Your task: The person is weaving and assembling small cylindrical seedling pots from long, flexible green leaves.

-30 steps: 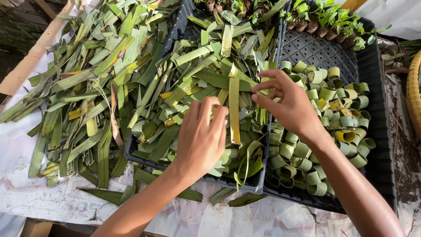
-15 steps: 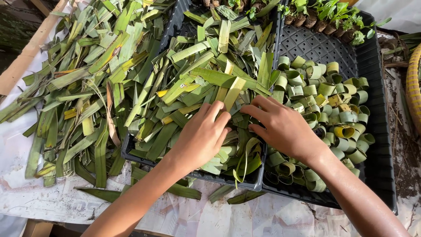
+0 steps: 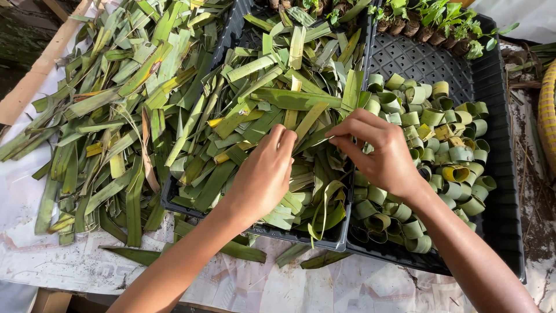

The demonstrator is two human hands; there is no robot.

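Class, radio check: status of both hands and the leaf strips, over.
Left hand and right hand both pinching one leaf strip over the strip-filled tray. Rolled leaf rings in right tray. Nothing blocking.

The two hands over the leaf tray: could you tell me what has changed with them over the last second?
The right hand came down from the tray divider toward the left hand; both now meet on one leaf strip in the pile. The rolled leaf rings, black trays and loose leaves outside stayed put.
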